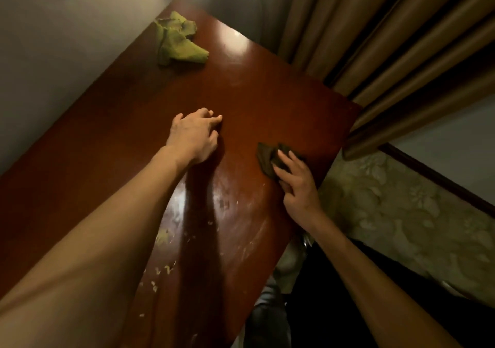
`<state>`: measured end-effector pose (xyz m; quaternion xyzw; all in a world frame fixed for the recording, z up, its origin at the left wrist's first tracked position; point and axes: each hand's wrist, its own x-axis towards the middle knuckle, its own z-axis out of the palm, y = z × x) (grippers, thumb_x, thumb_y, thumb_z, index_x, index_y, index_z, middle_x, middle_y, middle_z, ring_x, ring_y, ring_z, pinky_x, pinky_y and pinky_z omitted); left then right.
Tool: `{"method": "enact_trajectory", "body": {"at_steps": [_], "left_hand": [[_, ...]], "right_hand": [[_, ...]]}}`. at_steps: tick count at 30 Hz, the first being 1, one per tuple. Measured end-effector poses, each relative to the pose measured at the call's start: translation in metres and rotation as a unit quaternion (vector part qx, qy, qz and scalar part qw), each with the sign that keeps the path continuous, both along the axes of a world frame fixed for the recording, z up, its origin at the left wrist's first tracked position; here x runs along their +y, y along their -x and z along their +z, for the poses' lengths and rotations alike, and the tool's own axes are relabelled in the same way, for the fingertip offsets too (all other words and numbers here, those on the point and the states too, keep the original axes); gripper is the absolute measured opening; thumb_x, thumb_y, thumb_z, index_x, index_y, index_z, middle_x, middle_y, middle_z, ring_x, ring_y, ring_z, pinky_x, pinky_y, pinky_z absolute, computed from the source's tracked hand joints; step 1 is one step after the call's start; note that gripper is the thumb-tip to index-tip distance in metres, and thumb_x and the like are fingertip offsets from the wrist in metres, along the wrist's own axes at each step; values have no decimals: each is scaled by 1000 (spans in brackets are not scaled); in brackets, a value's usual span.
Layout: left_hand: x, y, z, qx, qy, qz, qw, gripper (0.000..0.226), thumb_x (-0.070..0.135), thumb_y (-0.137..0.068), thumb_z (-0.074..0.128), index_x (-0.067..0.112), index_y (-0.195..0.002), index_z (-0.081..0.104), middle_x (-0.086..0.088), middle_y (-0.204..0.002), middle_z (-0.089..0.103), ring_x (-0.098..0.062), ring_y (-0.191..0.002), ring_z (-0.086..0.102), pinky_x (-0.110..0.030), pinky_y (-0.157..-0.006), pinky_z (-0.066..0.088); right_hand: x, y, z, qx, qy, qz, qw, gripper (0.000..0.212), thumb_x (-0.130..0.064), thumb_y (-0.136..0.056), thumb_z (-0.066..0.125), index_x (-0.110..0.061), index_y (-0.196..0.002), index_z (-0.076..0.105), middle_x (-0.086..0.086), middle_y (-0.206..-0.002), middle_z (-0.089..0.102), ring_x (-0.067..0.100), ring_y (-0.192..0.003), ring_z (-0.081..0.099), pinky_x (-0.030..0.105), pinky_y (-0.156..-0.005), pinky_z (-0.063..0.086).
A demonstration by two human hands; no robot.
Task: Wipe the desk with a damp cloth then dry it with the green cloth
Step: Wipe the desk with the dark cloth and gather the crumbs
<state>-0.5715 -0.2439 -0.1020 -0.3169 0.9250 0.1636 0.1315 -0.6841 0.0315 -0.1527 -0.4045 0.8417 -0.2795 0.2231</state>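
Note:
A glossy reddish-brown desk [249, 90] runs from the near left to the far middle. On its far end lies a crumpled green cloth [178, 41]. Near the desk's right edge a dark, bunched cloth [266, 158] lies under my right hand [297, 184], whose straight fingers press on it. In the middle of the desk my left hand [194, 136] rests on the wood with its fingertips down and holds nothing. Pale crumbs and smears [171, 243] dot the near part of the desk.
Brown curtains [388, 39] hang just past the desk's right edge. A pale wall [53, 66] borders the left side. Patterned fabric [401, 219] lies at the right below the desk, with dark floor space beside it.

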Motion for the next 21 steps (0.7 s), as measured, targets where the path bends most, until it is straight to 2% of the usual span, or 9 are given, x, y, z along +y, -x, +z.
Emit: {"method": "enact_trajectory", "body": {"at_steps": [6, 9, 11, 13, 15, 18, 21], "left_hand": [[23, -55, 4, -4, -28, -6, 1000, 51, 29, -106, 41, 32, -156, 45, 1, -160, 42, -23, -144, 45, -49, -125, 25], [26, -72, 7, -6, -44, -6, 999, 53, 25, -105, 46, 33, -158, 41, 3, -166, 36, -24, -149, 39, -47, -128, 18], [24, -79, 7, -8, -52, 3, 999, 56, 23, -106, 47, 32, -160, 38, 6, -168, 30, -29, -149, 37, -48, -125, 25], [16, -85, 6, -12, -42, 13, 999, 57, 25, -107, 44, 31, -162, 32, 7, -170, 24, -33, -147, 38, -49, -121, 34], [5, -92, 5, -28, -24, 18, 999, 57, 27, -108, 40, 28, -164, 28, 5, -173, 18, -35, -147, 38, -48, -120, 34], [-7, -99, 5, -45, -1, 8, 999, 56, 27, -107, 42, 31, -163, 32, 3, -174, 16, -30, -153, 30, -45, -125, 22], [-9, -93, 1, -48, 10, 23, 999, 54, 28, -106, 45, 35, -159, 39, -3, -174, 14, -28, -159, 17, -49, -129, 10]], "right_hand": [[-10, -124, 7, 19, -1, 12, 1000, 72, 4, -78, 43, -16, -146, 56, 6, -163, 36, 31, -155, 20, 52, -126, 15], [-22, -174, 8, 36, 2, 26, 999, 72, 7, -80, 47, -17, -148, 55, 8, -162, 38, 32, -154, 22, 41, -127, 7], [-26, -189, 9, 31, 5, 20, 999, 73, 12, -82, 53, -18, -148, 54, 6, -163, 37, 29, -155, 21, 36, -126, 2], [-28, -183, 10, 30, 12, 23, 999, 70, 15, -84, 54, -17, -146, 56, 7, -161, 39, 30, -154, 24, 39, -126, 6], [-32, -164, 10, 28, 18, 21, 999, 64, 10, -87, 47, -16, -145, 56, 7, -162, 38, 30, -154, 25, 44, -127, 10], [-51, -112, 6, 6, 31, -17, 999, 63, 11, -87, 45, -17, -141, 60, 6, -161, 40, 27, -154, 25, 52, -128, 14], [-82, -48, 3, -27, 17, 12, 999, 57, 10, -92, 51, -21, -138, 64, 0, -161, 41, 22, -155, 23, 50, -128, 13]]}}
